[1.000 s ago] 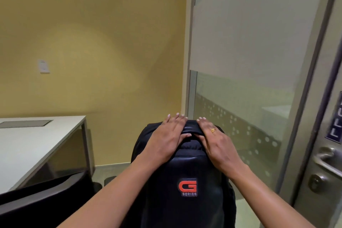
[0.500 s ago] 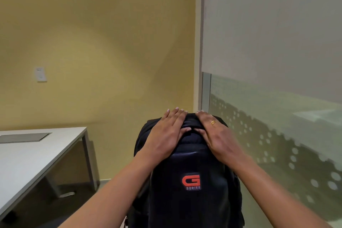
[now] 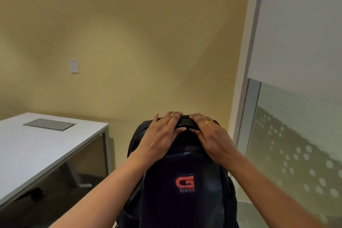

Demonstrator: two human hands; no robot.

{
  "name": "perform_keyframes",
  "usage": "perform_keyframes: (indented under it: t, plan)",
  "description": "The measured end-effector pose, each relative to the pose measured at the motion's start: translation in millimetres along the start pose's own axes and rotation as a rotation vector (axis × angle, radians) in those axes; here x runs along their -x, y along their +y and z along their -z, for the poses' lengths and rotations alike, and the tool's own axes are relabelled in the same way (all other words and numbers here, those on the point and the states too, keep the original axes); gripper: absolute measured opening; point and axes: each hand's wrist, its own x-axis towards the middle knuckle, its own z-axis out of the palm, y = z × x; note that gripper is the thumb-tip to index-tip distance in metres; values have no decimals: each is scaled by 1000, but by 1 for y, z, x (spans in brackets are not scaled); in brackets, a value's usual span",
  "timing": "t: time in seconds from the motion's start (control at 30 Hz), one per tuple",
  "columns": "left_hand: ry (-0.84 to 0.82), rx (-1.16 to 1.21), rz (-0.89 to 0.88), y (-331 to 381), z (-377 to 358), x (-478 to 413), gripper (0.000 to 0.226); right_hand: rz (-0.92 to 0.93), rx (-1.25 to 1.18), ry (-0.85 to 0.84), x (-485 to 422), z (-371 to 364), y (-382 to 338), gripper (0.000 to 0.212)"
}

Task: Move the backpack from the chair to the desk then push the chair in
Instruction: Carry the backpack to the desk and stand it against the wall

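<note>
A black backpack (image 3: 183, 201) with a red G logo hangs upright in front of me, lifted in the air. My left hand (image 3: 161, 135) and my right hand (image 3: 211, 135) both grip its top, fingers curled over the carry handle. The white desk (image 3: 37, 150) stands to the left, its near corner level with the backpack's upper part and apart from it. The chair is out of view.
A grey cable hatch (image 3: 49, 124) is set into the desk top. A yellow wall with a white switch plate (image 3: 74, 66) lies ahead. A frosted glass partition (image 3: 296, 116) with a dot pattern runs along the right side.
The view has swung left: the door handle and the black chair have left the frame, and more of the desk shows. Both hands keep their grip on the backpack's top.
</note>
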Motion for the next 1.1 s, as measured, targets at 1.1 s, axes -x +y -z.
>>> perform_keyframes:
  t: [1.1]
  plan:
    - [24, -527, 522, -431, -76, -187, 43, 525, -410, 124, -421, -396, 98, 30]
